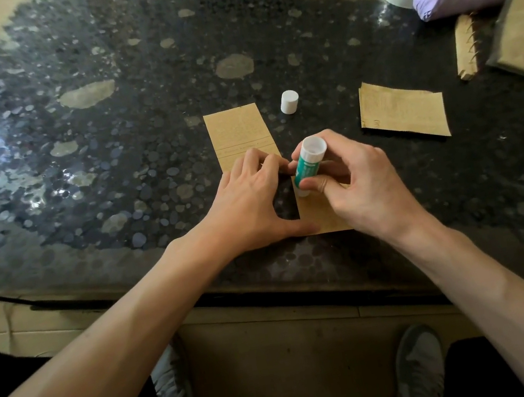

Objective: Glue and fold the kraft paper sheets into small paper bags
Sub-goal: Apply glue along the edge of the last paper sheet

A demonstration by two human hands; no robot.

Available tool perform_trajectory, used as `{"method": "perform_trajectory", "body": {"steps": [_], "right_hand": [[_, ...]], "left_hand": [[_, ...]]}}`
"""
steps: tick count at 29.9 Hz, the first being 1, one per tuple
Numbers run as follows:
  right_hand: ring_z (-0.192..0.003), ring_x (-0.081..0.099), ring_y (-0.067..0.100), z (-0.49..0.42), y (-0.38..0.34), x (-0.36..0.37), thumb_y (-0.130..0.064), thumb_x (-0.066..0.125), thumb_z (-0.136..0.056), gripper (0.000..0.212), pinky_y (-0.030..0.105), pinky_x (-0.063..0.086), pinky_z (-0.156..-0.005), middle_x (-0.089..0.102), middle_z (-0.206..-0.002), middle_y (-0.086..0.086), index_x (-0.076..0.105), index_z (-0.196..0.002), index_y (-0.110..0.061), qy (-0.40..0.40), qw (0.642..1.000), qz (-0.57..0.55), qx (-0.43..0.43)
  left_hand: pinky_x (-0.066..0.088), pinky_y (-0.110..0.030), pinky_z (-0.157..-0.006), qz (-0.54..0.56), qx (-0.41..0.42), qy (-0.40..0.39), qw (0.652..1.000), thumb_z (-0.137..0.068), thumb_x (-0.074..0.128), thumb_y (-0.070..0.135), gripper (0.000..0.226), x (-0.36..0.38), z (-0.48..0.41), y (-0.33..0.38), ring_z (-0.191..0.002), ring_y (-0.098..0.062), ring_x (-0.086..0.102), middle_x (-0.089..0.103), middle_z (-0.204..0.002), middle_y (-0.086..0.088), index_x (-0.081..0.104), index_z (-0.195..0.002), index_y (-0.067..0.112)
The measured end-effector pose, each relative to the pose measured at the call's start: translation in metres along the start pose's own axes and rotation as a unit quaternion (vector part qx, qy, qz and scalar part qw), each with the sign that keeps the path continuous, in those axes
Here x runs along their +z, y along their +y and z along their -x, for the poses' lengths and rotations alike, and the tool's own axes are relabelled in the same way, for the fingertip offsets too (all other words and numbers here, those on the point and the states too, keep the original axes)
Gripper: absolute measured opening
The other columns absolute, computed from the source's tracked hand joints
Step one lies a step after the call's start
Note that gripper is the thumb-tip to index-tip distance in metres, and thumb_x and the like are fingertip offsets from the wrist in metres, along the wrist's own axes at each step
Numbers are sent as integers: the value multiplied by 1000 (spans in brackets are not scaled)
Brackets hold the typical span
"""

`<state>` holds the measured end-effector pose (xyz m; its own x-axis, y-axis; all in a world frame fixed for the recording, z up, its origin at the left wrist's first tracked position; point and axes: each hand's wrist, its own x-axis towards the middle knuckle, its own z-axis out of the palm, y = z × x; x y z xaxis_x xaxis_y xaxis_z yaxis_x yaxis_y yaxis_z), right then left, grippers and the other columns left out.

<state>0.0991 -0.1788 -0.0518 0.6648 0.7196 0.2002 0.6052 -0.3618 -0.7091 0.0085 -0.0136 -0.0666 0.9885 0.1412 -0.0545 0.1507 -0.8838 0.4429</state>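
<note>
My right hand (361,182) arched over the sheet (322,219), fingers and thumb wrapped round the uncapped glue stick (308,162), which was tilted with its lower end on the paper. My left hand (247,200) lay beside it, fingers bent onto the paper's edge; pinching or only pressing, I could not tell. The sheet was tan kraft, flat on the surface (109,153), nearer me than the white cap (289,102).
</note>
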Motion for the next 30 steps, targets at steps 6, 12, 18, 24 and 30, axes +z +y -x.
{"method": "perform_trajectory", "body": {"steps": [6, 12, 18, 24, 30], "right_hand": [[-111, 66, -2, -3, -2, 4, -12, 77, -93, 32, 9, 51, -93, 70, -110, -17, 64, -120, -23, 21, 1000, 16, -3], [-110, 68, 2, -5, -2, 7, -10, 76, -93, 30, 13, 53, -93, 72, -110, -12, 64, -118, -20, 43, 999, 16, -1], [-109, 69, 7, -6, -3, 8, -10, 75, -94, 30, 31, 59, -94, 72, -109, -9, 63, -120, -20, 46, 998, 27, -12], [-104, 68, -1, -3, 3, 4, -8, 75, -94, 25, 23, 58, -90, 70, -106, -12, 67, -116, -17, 93, 995, -5, -20], [-105, 70, 6, -7, 8, -17, -17, 79, -90, 31, 28, 59, -91, 69, -112, -7, 68, -119, -18, 108, 993, -35, 18]], "left_hand": [[33, -35, -105, -1, -1, 1, 1000, -68, 71, 76, 95, 0, 0, 0, -122, -14, 36, 38, -133, 3, 41, -143, 26], [34, -35, -106, 5, -4, -3, 1000, -63, 65, 79, 96, 0, 1, 1, -122, -15, 38, 39, -132, 4, 43, -142, 27], [33, -35, -106, 6, -5, 1, 1000, -66, 71, 76, 92, 1, 1, 0, -121, -13, 37, 38, -131, 5, 43, -140, 28], [31, -32, -105, 13, -6, 2, 1000, -66, 76, 73, 92, 2, 0, -1, -122, -12, 36, 37, -130, 7, 42, -140, 31], [28, -33, -105, 25, -2, -8, 1000, -64, 75, 74, 88, 0, -1, -2, -117, -6, 29, 35, -129, 9, 41, -137, 38]]}}
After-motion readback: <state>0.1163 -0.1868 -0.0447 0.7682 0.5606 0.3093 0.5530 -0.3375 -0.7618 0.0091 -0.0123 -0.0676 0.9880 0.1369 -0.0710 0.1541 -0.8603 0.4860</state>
